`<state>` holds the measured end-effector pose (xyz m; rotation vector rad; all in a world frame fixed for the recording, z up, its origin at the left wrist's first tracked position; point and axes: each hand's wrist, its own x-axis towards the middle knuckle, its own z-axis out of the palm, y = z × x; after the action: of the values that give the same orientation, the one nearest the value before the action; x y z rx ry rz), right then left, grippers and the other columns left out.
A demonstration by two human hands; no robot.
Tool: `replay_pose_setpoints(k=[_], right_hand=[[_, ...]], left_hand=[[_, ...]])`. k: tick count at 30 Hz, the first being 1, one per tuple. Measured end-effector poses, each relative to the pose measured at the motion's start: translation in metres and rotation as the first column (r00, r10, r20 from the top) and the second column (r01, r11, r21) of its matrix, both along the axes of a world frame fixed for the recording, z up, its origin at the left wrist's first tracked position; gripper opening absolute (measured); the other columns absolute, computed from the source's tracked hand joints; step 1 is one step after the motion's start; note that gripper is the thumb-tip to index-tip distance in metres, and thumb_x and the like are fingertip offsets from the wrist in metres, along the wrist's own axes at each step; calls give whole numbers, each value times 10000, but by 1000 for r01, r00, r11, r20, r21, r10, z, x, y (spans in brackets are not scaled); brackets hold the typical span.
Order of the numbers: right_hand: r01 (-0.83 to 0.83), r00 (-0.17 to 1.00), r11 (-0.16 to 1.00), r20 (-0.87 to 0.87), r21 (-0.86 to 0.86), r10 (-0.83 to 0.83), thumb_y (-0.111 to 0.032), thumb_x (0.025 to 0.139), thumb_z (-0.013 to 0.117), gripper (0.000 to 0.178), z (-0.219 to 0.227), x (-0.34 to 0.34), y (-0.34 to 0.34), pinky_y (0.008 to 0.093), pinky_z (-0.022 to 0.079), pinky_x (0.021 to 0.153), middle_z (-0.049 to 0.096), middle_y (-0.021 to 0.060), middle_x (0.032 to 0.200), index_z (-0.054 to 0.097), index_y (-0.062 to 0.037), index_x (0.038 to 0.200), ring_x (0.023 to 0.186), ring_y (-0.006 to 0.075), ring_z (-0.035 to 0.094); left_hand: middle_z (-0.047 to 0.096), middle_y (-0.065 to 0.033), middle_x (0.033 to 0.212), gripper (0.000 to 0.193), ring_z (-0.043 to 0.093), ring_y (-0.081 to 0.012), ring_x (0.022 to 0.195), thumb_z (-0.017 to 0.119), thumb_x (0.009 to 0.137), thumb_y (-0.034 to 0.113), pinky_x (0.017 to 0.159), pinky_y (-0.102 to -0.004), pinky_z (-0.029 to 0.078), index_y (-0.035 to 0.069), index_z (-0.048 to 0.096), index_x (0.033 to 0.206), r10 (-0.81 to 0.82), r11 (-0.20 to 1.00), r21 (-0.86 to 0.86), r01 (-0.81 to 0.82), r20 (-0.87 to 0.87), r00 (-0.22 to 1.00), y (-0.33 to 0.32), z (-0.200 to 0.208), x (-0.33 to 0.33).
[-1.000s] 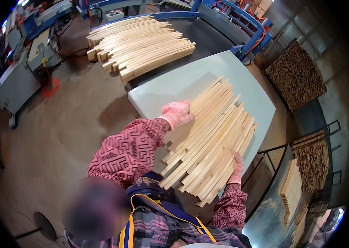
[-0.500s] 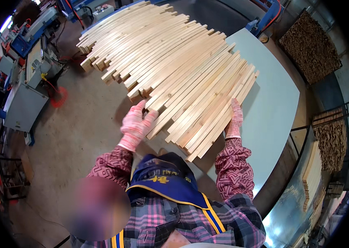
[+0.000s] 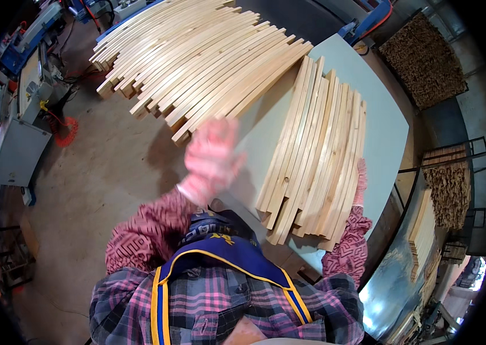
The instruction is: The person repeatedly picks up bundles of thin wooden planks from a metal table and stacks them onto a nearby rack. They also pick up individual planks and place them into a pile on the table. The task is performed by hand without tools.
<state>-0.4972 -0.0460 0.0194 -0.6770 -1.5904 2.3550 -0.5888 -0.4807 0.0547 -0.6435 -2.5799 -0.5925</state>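
My left hand (image 3: 211,158), in a striped pink-and-white knit glove, is lifted in front of the larger group of pale wooden strips (image 3: 197,63). Motion smears its fingers, and I see no strip in it. A smaller group of wooden strips (image 3: 315,152) lies slanted on the pale table top (image 3: 384,109), with a wedge of bare table between the two groups. Along the outer right strip rests my right hand (image 3: 361,181), gloved alike, its visible fingers stretched out and open against the side. Strips hide part of that hand.
Blue-framed machines (image 3: 30,92) stand at the left, with a coiled red hose (image 3: 66,132) near them. A blue frame part (image 3: 364,26) rises at the table's far side. Stacked wood (image 3: 424,60) stands at the right, beyond a black metal rail (image 3: 407,171).
The smaller group of strips has slid right and turned away from the larger group, along with my right hand. My left hand has come off the strip ends and moved right.
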Motion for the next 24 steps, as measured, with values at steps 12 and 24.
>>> replay_pose_setpoints(k=[12, 24], right_hand=[[-1, 996, 990, 92, -140, 14, -496, 1014, 527, 575, 6, -21, -32, 356, 608, 834, 676, 131, 1170, 554, -28, 1346, 977, 232, 699], [74, 997, 995, 43, -73, -71, -411, 1048, 490, 455, 2, 0, -11, 346, 611, 832, 662, 110, 1149, 543, -43, 1310, 960, 227, 691]], left_hand=[[608, -184, 1160, 455, 656, -371, 1059, 611, 801, 152, 787, -528, 551, 89, 481, 1233, 225, 926, -375, 50, 651, 725, 15, 36, -112], [374, -265, 1523, 1075, 420, -365, 1398, 674, 802, 652, 1154, -402, 364, 61, 208, 1570, -150, 986, 86, 146, 841, 520, 49, 11, -13]])
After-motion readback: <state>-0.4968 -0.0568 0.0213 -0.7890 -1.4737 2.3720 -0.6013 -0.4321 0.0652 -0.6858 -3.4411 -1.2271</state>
